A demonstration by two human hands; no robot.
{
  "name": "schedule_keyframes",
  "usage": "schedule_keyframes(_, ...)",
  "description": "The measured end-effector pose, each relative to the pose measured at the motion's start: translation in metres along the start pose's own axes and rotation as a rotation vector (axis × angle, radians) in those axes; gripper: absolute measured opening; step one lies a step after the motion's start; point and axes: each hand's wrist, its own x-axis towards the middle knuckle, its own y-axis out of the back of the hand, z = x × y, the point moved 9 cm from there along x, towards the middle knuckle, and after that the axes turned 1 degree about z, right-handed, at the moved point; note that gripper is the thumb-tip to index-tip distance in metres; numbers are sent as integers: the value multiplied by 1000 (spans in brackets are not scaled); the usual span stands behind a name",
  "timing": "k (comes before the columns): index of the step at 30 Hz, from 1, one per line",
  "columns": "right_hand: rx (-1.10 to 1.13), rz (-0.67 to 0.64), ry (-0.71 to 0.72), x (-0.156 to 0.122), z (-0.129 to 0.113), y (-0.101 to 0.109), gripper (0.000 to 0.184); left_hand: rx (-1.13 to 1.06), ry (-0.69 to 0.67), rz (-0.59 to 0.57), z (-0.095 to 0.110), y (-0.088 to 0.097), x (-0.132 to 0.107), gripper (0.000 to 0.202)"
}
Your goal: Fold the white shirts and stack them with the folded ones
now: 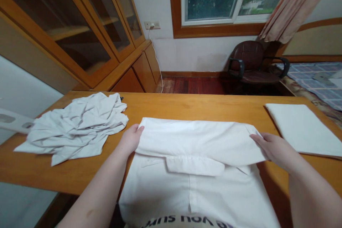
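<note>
Upside-down black lettering (197, 219), partly cut off, is being displayed on pale fabric (177, 223), its legible part reading "re you sur".

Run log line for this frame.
left grip: white shirt edge; right grip: opposite edge; shirt: partly folded; table left: crumpled white cloth; table right: folded white cloth

Before you is a wooden table (197, 106) with a smooth, yellow-brown top, its far edge running nearly straight across your view. On your left lies a crumpled heap of pale cloth (80, 128), wrinkled all over, one corner pointing toward you. In the middle, a white garment (192, 137) is spread above the wood, its upper part doubled over in a wide band; you cannot tell whether that band touches the table. On your right, a folded white cloth (306, 128) lies flat, wood showing between it and the garment.
</note>
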Motion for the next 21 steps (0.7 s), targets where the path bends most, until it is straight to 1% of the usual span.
schedule_keyframes(2, -75, -112, -36, -3, 8, -18, 39, 119, 1, -25, 0, -6, -5, 31)
schedule_keyframes(3, -108, -148, -42, -4, 11, -26, 39, 159, 6, -48, -2, -11, -7, 32)
schedule_keyframes(5, -154, -161, -28, -4, 15, -39, 36, 220, 20, -94, -5, -23, -9, 35)
schedule_keyframes(7, -186, -169, -17, -3, 19, -49, 34, 279, 32, -108, -9, -30, -10, 37)
schedule_keyframes(9, -207, -178, -12, -2, 22, -53, 33, 330, 39, -102, -11, -30, -11, 39)
schedule_keyframes(11, -218, -181, -20, -2, 24, -52, 34, 339, 33, -107, -10, -29, -13, 41)
schedule_keyframes(14, -238, -139, -28, -3, 20, -48, 36, 258, 6, -125, -5, -29, -16, 43)
schedule_keyframes(16, -305, -98, -9, -4, 13, -49, 40, 215, -5, -121, -2, -32, -16, 43)
schedule_keyframes(19, -457, -47, 28, -2, 3, -58, 44, 232, -20, -63, 2, -36, -13, 47)
schedule_keyframes(21, -502, -23, 48, 4, -2, -62, 44, 251, -35, -29, 5, -39, -7, 48)
